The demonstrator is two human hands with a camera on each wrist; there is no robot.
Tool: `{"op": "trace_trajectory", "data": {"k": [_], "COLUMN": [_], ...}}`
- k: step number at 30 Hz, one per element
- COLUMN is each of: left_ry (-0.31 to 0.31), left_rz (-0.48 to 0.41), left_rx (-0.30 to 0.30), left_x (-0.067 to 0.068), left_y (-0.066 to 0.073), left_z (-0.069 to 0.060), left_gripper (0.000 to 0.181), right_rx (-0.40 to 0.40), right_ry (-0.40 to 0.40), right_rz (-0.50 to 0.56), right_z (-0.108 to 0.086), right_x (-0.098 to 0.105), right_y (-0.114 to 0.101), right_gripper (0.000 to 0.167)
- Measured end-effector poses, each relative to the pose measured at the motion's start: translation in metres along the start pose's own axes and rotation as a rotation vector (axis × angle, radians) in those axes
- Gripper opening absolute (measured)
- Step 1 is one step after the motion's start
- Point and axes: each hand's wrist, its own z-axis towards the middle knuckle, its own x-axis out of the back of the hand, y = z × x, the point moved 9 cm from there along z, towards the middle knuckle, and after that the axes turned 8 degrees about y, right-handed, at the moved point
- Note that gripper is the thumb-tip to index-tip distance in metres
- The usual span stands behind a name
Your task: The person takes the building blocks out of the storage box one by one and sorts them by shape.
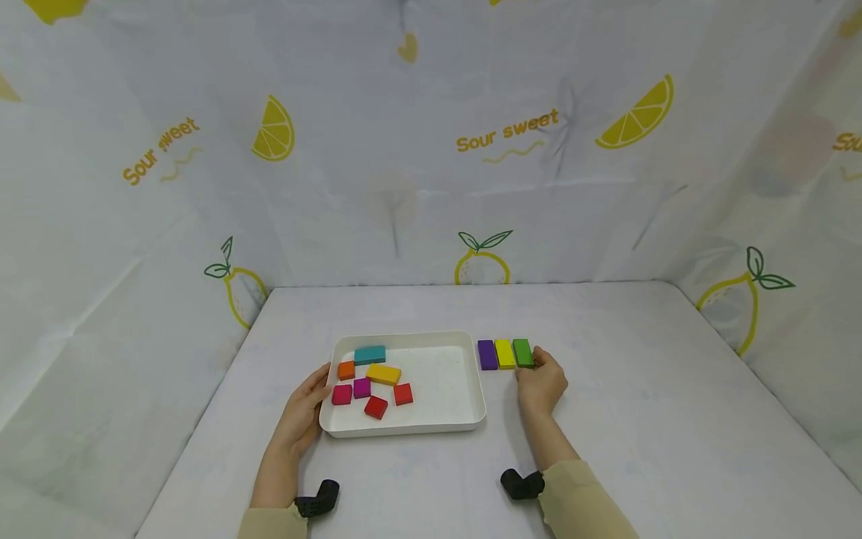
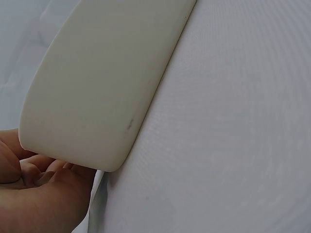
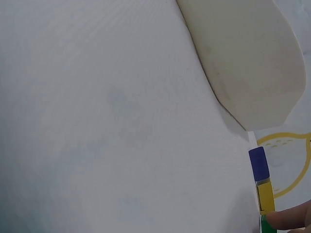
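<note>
A white tray point(image 1: 438, 430) lies on the table, and my left hand point(image 1: 303, 412) grips its left side near the front corner. In the left wrist view the curled fingers point(image 2: 63, 189) are partly hidden by the tray's wall. To the right of the tray, a purple block point(image 1: 488, 355), a yellow block point(image 1: 504, 354) and a green block point(image 1: 522, 352) line up side by side. My right hand point(image 1: 542, 383) pinches the green block at the row's right end. One fingertip point(image 3: 286, 217) touches that block's near face in the right wrist view.
Inside the tray, toward its left half, lie several colored blocks, among them a teal block point(image 1: 370, 355), an orange block point(image 1: 346, 370), a yellow-orange block point(image 1: 384, 374) and a red block point(image 1: 402, 394). A lemon-printed curtain point(image 1: 364, 224) encloses the white table point(image 1: 640, 412).
</note>
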Motion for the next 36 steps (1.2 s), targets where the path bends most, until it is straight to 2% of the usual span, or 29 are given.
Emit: {"op": "trace_trajectory", "data": {"k": [7, 11, 15, 19, 23, 27, 32, 36], "left_ry": [-0.008, 0.009, 0.006, 0.001, 0.000, 0.001, -0.004, 0.004], "left_rz": [-0.003, -0.003, -0.003, -0.002, -0.004, -0.004, 0.003, 0.009], "left_rx": [-0.006, 0.000, -0.010, -0.019, -0.013, -0.005, -0.002, -0.007], "left_x": [0.000, 0.002, 0.001, 0.000, -0.001, -0.001, -0.001, -0.001], "left_y": [0.001, -0.002, -0.001, 0.000, -0.002, -0.002, -0.001, 0.000], "left_z": [-0.001, 0.000, 0.001, 0.002, 0.003, 0.003, 0.004, 0.004], "left_gripper": [0.055, 0.054, 0.054, 0.054, 0.054, 0.054, 0.054, 0.054], "right_rx": [-0.031, -0.057, -0.060, -0.051, -0.024, 0.044, 0.122, 0.147], "right_ry": [-0.022, -0.008, 0.012, -0.021, -0.118, -0.247, -0.400, -0.493], "right_rz": [0.014, 0.073, 0.147, 0.193, 0.216, 0.239, 0.239, 0.202], "right_z": [-0.001, -0.001, 0.000, -0.003, -0.014, -0.030, -0.055, -0.080], "right_x": [0.000, 0.003, 0.006, 0.002, -0.010, -0.026, -0.054, -0.081], "right_y": [0.000, -0.002, -0.014, -0.032, -0.049, -0.066, -0.079, -0.085], "right_gripper": [0.059, 0.056, 0.051, 0.047, 0.045, 0.045, 0.045, 0.044]}}
